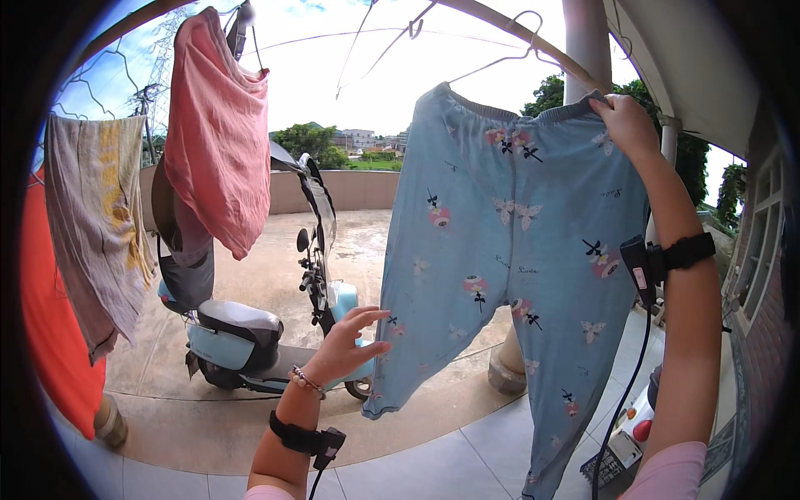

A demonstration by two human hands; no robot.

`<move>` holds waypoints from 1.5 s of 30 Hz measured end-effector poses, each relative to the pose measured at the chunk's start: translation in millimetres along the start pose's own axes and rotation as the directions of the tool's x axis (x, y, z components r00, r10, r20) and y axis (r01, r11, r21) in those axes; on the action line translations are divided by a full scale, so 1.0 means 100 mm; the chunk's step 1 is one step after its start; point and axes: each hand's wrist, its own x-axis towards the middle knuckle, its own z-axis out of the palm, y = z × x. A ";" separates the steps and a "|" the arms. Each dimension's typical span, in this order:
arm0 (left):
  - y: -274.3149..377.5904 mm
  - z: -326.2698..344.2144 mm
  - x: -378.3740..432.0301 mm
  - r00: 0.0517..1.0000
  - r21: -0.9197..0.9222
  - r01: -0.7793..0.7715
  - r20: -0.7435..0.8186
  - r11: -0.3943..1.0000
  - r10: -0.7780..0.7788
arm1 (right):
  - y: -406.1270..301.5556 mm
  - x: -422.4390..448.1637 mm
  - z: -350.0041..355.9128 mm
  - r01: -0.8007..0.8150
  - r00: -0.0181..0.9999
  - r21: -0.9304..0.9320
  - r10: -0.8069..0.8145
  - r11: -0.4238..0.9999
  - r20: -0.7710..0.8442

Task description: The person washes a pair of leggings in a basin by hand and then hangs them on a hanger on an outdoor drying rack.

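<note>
Light blue printed trousers (475,231) with a gathered elastic waistband hang from a wire hanger (500,60) on a horizontal pole (522,31). My right hand (628,125) grips the waistband at its upper right corner, thumb in front. The hanger's right end is hidden behind the cloth and that hand. My left hand (350,344) is raised beside the left trouser leg, fingers apart and holding nothing; its fingertips overlap the leg's edge, and whether they touch it I cannot tell. Both trouser legs hang down loosely.
To the left hang a pink garment (219,137), a grey and yellow cloth (100,219) and an orange cloth (56,312). A light blue electric scooter (231,344) stands behind on the concrete. Another vehicle (631,431) is partly visible at lower right. A pillar base (507,365) rises behind the trousers.
</note>
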 end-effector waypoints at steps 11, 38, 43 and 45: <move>-0.42 -0.21 -0.52 0.958 -0.111 0.246 0.177 0.963 -0.224 | -1.08 0.64 0.35 -0.084 0.995 -0.160 0.074 0.983 -0.067; -0.18 1.64 0.12 0.921 -0.823 0.385 0.314 0.418 -0.230 | -0.19 -2.79 0.13 0.550 0.258 0.814 -0.965 0.185 0.045; -0.25 1.88 0.24 0.901 -0.568 0.291 -0.108 0.770 -0.420 | 1.22 -2.82 0.04 0.310 0.327 0.692 -0.757 0.652 0.566; -0.22 1.76 0.20 0.857 -0.434 0.191 -0.363 0.881 -0.365 | 1.67 -2.76 0.00 0.066 0.313 0.581 -0.570 0.811 0.760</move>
